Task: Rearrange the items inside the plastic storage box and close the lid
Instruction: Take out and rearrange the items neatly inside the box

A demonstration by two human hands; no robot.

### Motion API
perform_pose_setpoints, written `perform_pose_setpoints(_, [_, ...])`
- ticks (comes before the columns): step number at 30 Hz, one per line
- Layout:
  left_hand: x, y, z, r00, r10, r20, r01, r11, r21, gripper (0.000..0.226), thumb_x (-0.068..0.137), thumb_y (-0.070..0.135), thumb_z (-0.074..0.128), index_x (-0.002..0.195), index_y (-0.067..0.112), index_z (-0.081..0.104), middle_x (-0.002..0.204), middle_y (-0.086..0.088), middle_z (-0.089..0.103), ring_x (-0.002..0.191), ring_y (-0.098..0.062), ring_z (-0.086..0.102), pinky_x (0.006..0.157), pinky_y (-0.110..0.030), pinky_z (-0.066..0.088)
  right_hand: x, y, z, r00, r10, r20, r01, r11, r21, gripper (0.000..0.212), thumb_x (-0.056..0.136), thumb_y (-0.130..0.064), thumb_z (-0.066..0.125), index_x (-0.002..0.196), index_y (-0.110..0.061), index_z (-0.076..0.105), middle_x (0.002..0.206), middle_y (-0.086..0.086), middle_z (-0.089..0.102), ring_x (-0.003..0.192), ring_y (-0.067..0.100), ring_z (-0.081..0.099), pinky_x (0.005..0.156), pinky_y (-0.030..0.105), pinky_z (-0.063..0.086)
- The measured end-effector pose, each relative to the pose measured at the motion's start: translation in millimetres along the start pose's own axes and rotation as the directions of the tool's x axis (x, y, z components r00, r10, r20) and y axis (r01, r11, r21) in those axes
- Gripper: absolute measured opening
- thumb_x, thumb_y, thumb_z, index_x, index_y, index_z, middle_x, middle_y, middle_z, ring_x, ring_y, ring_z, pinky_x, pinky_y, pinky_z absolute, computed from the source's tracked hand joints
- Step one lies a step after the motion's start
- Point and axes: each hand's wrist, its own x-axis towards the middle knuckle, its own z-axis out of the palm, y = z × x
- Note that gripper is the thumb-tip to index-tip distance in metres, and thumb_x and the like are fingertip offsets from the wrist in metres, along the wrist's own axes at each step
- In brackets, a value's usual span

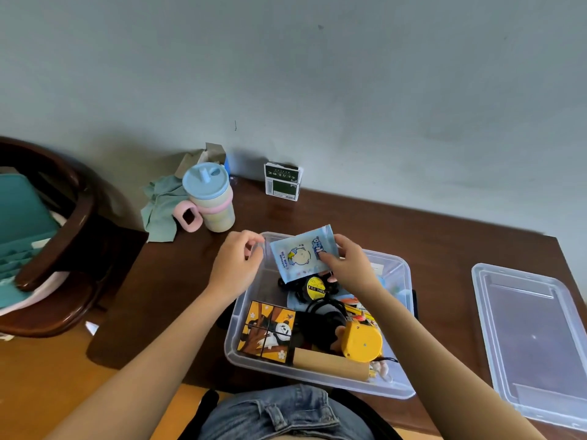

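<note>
clear plastic box [401,268] | glossy wood table [349,217] | cloth rag [162,208]

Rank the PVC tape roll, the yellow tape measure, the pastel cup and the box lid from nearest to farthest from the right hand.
From the right hand:
1. PVC tape roll, just below it in the box.
2. Yellow tape measure, box's near right.
3. Pastel cup, far left.
4. Box lid, far right on the table.

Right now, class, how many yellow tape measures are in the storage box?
1: the yellow tape measure lies at the near right of the storage box, beside the wooden block. Others may be hidden underneath.
</note>
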Motion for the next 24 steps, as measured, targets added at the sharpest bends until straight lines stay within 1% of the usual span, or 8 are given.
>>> perform_pose_setpoints(4, [1, -11, 6, 0.998, -0.025, 0.050, 0.027, 0.999, -0.022, 0.023, 0.095, 0.004, 0.048, 0.102, 0.023, 0.059, 0.111, 0.000, 0.047, 0.088, -0.011, 0.055, 0.081, -0.020, 0.043, 9, -9, 14, 0.982, -0.184, 0.042, 0.186, 0.895, -0.406, 0.023, 0.092, -0.013, 0.049, 0.112, -0.022, 0.054, 0.093, 0.000, 0.065, 0.076, 0.022, 0.056, 0.060, 0.032, 0.043])
perform_pose_setpoints(8, [1, -16, 7, 0.998, -0.037, 0.059, 0.041, 0.997, -0.072, 0.022, 0.096, 0.008, 0.048, 0.103, 0.025, 0.060, 0.110, 0.002, 0.050, 0.089, -0.006, 0.056, 0.074, -0.013, 0.043, 22, -15, 39, 0.961, -0.208, 0.181, 0.276, 0.734, -0.620, 0.034, 0.088, -0.005, 0.047, 0.117, -0.020, 0.055, 0.101, 0.008, 0.066, 0.090, 0.033, 0.060, 0.067, 0.037, 0.047])
perform_pose_setpoints(13, [0, -16, 10, 0.999, 0.010, 0.052, -0.011, 1.000, 0.026, 0.027, 0.095, 0.002, 0.047, 0.108, 0.020, 0.063, 0.113, -0.001, 0.049, 0.091, -0.008, 0.051, 0.071, -0.003, 0.037, 33, -9, 66, 0.921, -0.126, 0.370, 0.366, 0.610, -0.703, 0.024, 0.087, -0.001, 0.045, 0.106, -0.009, 0.056, 0.100, 0.013, 0.066, 0.088, 0.034, 0.060, 0.062, 0.035, 0.042])
perform_pose_setpoints(16, [-2, -10, 11, 0.997, 0.062, 0.039, -0.067, 0.989, 0.130, 0.031, 0.092, -0.001, 0.049, 0.113, 0.019, 0.062, 0.123, -0.005, 0.046, 0.092, -0.012, 0.054, 0.073, -0.008, 0.040, 39, -4, 71, 0.915, -0.096, 0.393, 0.378, 0.546, -0.748, 0.027, 0.087, 0.000, 0.043, 0.109, -0.010, 0.055, 0.101, 0.012, 0.065, 0.088, 0.032, 0.061, 0.060, 0.033, 0.037])
perform_pose_setpoints(18, [-7, -5, 12, 0.988, 0.154, 0.025, -0.155, 0.942, 0.298, 0.036, 0.083, -0.009, 0.058, 0.110, 0.015, 0.064, 0.129, -0.010, 0.046, 0.099, -0.020, 0.055, 0.074, -0.022, 0.050, 42, -2, 72, 0.893, -0.094, 0.440, 0.431, 0.459, -0.777, 0.034, 0.088, -0.002, 0.044, 0.118, -0.014, 0.054, 0.102, 0.008, 0.065, 0.091, 0.030, 0.062, 0.058, 0.034, 0.037])
perform_pose_setpoints(21, [-18, 3, 12, 0.918, 0.393, 0.050, -0.363, 0.784, 0.503, 0.039, 0.057, -0.014, 0.075, 0.085, 0.013, 0.072, 0.111, -0.009, 0.063, 0.098, -0.029, 0.061, 0.068, -0.036, 0.052, 47, -2, 71, 0.858, -0.074, 0.508, 0.501, 0.338, -0.797, 0.039, 0.092, -0.010, 0.044, 0.130, -0.021, 0.048, 0.109, 0.004, 0.064, 0.099, 0.027, 0.062, 0.059, 0.032, 0.039])
perform_pose_setpoints(22, [-20, 5, 12, 0.892, 0.442, 0.093, -0.415, 0.720, 0.556, 0.038, 0.052, -0.013, 0.078, 0.078, 0.014, 0.073, 0.104, -0.006, 0.066, 0.096, -0.028, 0.064, 0.070, -0.038, 0.051, 49, -2, 71, 0.853, -0.054, 0.519, 0.507, 0.324, -0.799, 0.040, 0.093, -0.014, 0.045, 0.132, -0.021, 0.045, 0.114, 0.003, 0.062, 0.102, 0.027, 0.061, 0.060, 0.032, 0.040])
perform_pose_setpoints(24, [-21, 13, 14, 0.879, 0.373, 0.296, -0.476, 0.659, 0.583, 0.033, 0.062, -0.009, 0.073, 0.085, 0.014, 0.075, 0.101, -0.003, 0.067, 0.095, -0.025, 0.064, 0.075, -0.033, 0.048, 50, -2, 71, 0.844, -0.005, 0.537, 0.511, 0.312, -0.801, 0.041, 0.094, -0.019, 0.047, 0.135, -0.020, 0.041, 0.122, 0.003, 0.058, 0.108, 0.027, 0.059, 0.065, 0.033, 0.042])
